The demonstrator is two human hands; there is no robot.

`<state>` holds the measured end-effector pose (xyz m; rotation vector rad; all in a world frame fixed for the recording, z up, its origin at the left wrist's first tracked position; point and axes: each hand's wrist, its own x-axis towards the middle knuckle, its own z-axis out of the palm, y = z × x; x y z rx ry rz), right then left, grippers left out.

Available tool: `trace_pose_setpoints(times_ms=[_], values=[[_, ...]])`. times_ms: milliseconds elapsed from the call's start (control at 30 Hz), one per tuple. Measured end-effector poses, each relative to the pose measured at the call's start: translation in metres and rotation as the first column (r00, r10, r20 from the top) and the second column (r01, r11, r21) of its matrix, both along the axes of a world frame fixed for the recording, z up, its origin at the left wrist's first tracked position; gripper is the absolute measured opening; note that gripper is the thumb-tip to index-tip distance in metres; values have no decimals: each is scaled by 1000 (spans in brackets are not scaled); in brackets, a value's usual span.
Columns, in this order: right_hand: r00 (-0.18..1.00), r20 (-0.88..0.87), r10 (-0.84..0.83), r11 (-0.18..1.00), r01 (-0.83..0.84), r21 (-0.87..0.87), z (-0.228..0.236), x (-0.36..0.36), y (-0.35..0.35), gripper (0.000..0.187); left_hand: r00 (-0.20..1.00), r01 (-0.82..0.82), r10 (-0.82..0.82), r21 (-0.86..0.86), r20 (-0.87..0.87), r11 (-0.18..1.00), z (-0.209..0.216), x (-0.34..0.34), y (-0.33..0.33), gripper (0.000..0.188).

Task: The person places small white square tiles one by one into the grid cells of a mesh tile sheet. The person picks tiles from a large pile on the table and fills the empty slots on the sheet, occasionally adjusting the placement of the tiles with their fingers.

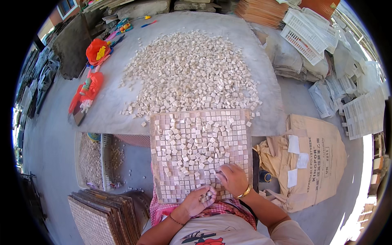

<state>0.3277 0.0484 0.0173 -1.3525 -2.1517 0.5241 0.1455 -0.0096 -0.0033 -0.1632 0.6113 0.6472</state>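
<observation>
A square grid tray (153, 163) leans from my lap against the table's near edge. Pale stone mosaic cubes (197, 132) fill many of its cells, others lie loose on top, and some cells show bare pinkish bottoms. Curled at the tray's near edge, my left hand (195, 203) holds several small stone cubes (204, 198) in its palm and fingers. My right hand (233, 180), with a gold bracelet (244, 192) at the wrist, reaches over the lower right of the tray. Its fingertips are pinched together low over the cells; what lies between them is too small to make out.
Beyond the tray, a large heap of stone cubes (192, 73) spreads over the grey table (261, 77). Red bags (96, 83) and small toys lie at its left. Filled trays (96, 220) and a crate of cubes (107, 163) stand left; a brown sack (322, 163) lies right.
</observation>
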Motion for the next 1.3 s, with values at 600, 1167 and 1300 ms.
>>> trace_pose_setpoints(times_ms=[600,1167,1300], values=[[994,2,-106,994,106,30,-8,-27,-9,13,1000,-14,14,-27,-11,1000,-1,0,0,21],[992,-104,-69,997,70,7,-9,-23,-3,18,998,-65,66,-46,24,997,-5,-3,-3,29],[961,-274,-25,995,-2,-95,16,-9,-12,15,997,-60,57,-52,-50,997,13,-1,1,29]])
